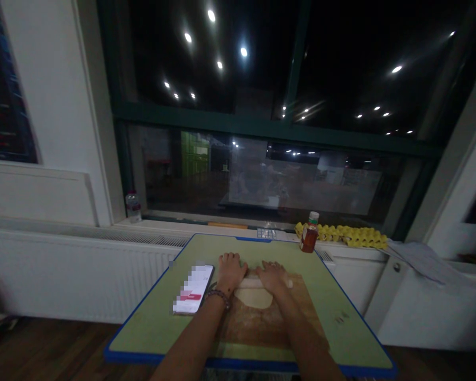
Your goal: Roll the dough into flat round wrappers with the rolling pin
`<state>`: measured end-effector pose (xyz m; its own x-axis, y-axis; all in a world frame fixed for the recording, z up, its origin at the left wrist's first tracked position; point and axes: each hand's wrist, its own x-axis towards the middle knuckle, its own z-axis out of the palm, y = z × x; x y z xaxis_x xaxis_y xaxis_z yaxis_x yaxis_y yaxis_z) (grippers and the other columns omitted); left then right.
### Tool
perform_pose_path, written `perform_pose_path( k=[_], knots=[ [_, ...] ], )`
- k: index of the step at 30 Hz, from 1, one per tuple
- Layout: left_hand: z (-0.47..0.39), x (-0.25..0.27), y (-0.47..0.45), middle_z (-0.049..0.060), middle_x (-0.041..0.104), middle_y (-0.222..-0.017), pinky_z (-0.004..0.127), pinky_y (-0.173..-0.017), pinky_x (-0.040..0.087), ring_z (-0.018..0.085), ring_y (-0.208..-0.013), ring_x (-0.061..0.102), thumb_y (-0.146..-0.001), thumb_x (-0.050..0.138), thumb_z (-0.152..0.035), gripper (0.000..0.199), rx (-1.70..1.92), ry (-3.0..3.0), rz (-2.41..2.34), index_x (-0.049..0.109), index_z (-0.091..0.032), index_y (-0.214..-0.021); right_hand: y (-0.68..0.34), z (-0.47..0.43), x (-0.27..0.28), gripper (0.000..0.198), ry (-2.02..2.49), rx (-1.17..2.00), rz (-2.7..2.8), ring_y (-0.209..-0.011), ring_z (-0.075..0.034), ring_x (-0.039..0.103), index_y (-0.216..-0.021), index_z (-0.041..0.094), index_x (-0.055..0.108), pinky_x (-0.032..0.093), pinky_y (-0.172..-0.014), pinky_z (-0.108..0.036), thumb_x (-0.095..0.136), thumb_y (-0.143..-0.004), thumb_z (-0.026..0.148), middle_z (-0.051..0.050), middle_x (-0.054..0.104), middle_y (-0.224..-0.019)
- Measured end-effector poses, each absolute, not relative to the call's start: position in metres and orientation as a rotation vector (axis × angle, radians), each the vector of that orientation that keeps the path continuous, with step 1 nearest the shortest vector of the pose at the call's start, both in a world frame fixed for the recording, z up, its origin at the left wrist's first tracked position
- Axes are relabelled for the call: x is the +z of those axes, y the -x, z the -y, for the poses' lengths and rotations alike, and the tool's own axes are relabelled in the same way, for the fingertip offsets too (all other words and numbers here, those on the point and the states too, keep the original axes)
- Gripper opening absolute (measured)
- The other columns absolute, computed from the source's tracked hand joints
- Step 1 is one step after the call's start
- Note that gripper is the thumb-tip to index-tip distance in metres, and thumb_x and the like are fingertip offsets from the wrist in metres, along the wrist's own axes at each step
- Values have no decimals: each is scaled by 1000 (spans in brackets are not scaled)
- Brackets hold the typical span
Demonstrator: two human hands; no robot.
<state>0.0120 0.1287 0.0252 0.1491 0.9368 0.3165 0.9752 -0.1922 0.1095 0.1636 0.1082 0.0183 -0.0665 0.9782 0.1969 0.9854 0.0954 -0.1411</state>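
A pale rolling pin (250, 283) lies crosswise over a flat, rounded sheet of dough (254, 299) on a wooden board (257, 329). On the pin's left end rests my left hand (230, 271), fingers bent over it and a beaded bracelet at the wrist. My right hand (273, 274) presses over the pin's right part, whose end (289, 284) sticks out beyond the hand. Both hands hide parts of the pin and the board's far edge.
A lit phone (194, 290) lies left of the board on the green table (150, 323) with its blue rim. At the far right corner stands a bottle of reddish-brown contents (309, 233). Behind are yellow egg trays (353, 235), a water bottle (133, 206) and a window.
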Motion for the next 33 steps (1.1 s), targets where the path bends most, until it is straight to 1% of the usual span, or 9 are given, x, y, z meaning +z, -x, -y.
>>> perform_pose_path(
  k=[3, 6, 10, 19, 25, 28, 29, 31, 33],
  knots=[
    [-120, 23, -11, 16, 61, -119, 49, -100, 30, 32, -118, 49, -92, 39, -40, 40, -393, 2370, 1867, 63, -18, -115, -163, -94, 13, 41, 1965, -78, 2110, -129, -29, 46, -123, 22, 63, 27, -106, -48, 37, -95, 34, -11, 58, -134],
    [-108, 20, -8, 10, 59, -128, 48, -101, 31, 29, -121, 47, -93, 38, -44, 41, -279, 2514, 1791, 59, -25, -122, -164, -73, 6, 44, 1917, -179, 2065, -135, -26, 39, -129, 22, 59, 22, -110, -46, 30, -97, 35, -11, 55, -137],
    [-93, 19, -7, 10, 54, -136, 49, -103, 29, 30, -127, 41, -95, 32, -45, 46, -239, 2574, 1747, 54, -23, -129, -168, -58, 2, 47, 1874, -174, 2110, -134, -26, 40, -130, 21, 57, 22, -111, -44, 28, -98, 36, -9, 56, -136],
    [-108, 25, -18, 15, 65, -116, 46, -97, 35, 31, -112, 54, -94, 35, -39, 43, -479, 2336, 1880, 64, -13, -112, -172, -101, 4, 43, 1934, -86, 2268, -133, -28, 41, -129, 27, 58, 25, -108, -48, 32, -96, 31, -7, 54, -139],
    [-129, 28, -20, 16, 67, -110, 43, -96, 36, 29, -111, 57, -93, 39, -37, 39, -515, 2267, 1987, 64, -14, -114, -168, -124, 8, 45, 1984, -123, 2226, -119, -30, 55, -122, 20, 64, 37, -100, -46, 31, -96, 35, -14, 62, -128],
    [-135, 26, -19, 15, 69, -102, 41, -93, 39, 28, -106, 60, -91, 43, -35, 36, -524, 2244, 2032, 67, -13, -106, -169, -130, 2, 36, 1907, -152, 2293, -119, -28, 56, -116, 28, 67, 34, -103, -44, 41, -91, 27, -7, 62, -129],
    [-136, 26, -19, 15, 69, -101, 40, -91, 40, 28, -104, 61, -90, 43, -34, 35, -527, 2240, 2039, 68, -14, -103, -169, -132, -1, 37, 1879, -186, 2319, -119, -27, 56, -117, 30, 66, 32, -104, -45, 41, -90, 23, -5, 63, -129],
    [-137, 24, -19, 14, 70, -100, 39, -91, 40, 27, -103, 62, -90, 43, -33, 33, -536, 2231, 2043, 69, -15, -99, -170, -135, -7, 38, 1857, -228, 2290, -117, -26, 57, -114, 28, 68, 31, -106, -45, 39, -90, 23, -6, 66, -124],
    [-136, 23, -18, 13, 70, -101, 39, -92, 40, 26, -104, 61, -90, 41, -32, 34, -560, 2232, 2035, 69, -15, -99, -170, -138, -10, 37, 1857, -200, 2160, -117, -26, 57, -109, 25, 71, 31, -106, -42, 38, -92, 27, -8, 68, -118]
  ],
)
